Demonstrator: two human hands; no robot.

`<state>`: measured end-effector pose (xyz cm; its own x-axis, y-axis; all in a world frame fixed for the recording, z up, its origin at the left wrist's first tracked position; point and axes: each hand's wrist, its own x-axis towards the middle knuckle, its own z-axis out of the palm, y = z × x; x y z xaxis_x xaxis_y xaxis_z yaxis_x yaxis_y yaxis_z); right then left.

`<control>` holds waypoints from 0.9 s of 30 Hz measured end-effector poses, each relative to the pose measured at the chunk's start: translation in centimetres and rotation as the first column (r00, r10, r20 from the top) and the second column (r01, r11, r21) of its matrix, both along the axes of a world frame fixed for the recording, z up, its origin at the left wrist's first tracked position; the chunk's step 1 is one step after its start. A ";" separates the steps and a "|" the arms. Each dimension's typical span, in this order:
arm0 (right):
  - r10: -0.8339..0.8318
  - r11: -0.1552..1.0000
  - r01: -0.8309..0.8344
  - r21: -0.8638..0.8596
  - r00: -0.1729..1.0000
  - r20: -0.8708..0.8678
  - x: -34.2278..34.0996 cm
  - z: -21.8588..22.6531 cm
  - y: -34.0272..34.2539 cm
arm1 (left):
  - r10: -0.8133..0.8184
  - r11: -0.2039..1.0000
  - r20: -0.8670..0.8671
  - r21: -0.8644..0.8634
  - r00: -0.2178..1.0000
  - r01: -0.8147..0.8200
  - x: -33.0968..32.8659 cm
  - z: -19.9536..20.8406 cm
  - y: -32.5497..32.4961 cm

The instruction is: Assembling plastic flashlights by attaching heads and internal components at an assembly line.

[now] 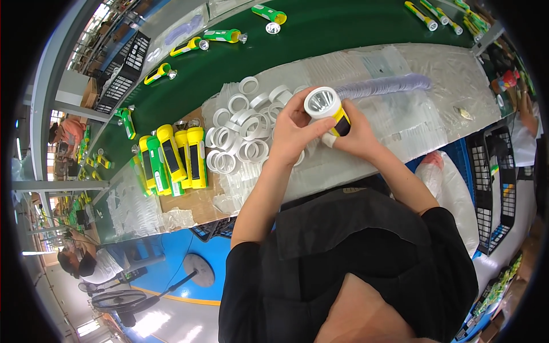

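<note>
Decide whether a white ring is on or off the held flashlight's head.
On: the white ring encircles the reflector of the flashlight; whether it is tight, I cannot tell.

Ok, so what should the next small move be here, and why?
Probably a slight twist of the white ring with the left hand, while the right hand steadies the flashlight. The ring sits around the lens, the left hand is wrapped about that end and the right hand holds the body; whether the ring is fully tight can't be seen.
</note>
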<state>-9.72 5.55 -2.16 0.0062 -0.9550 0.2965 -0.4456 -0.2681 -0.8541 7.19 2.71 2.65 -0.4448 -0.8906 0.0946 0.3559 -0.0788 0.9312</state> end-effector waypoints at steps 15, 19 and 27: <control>0.173 0.731 -0.641 0.234 0.506 0.845 -0.4 0.6 0.7 | 0.121 0.987 -0.051 0.108 0.991 -0.115 -1.0 -0.3 0.2; 0.110 0.725 -0.657 0.207 0.407 0.907 0.0 0.4 0.7 | 0.168 0.981 -0.002 0.096 0.986 -0.167 -1.3 -0.2 0.3; 0.006 0.704 -0.685 0.188 0.270 0.963 0.0 0.0 0.6 | 0.260 0.966 0.065 -0.011 0.964 -0.260 -1.6 -0.6 0.2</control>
<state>-9.76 6.15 -2.13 0.4552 -0.8828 -0.1157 0.6411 0.4151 -0.6455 5.58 2.93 2.05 -0.2036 -0.9762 0.0750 0.3024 0.0102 0.9531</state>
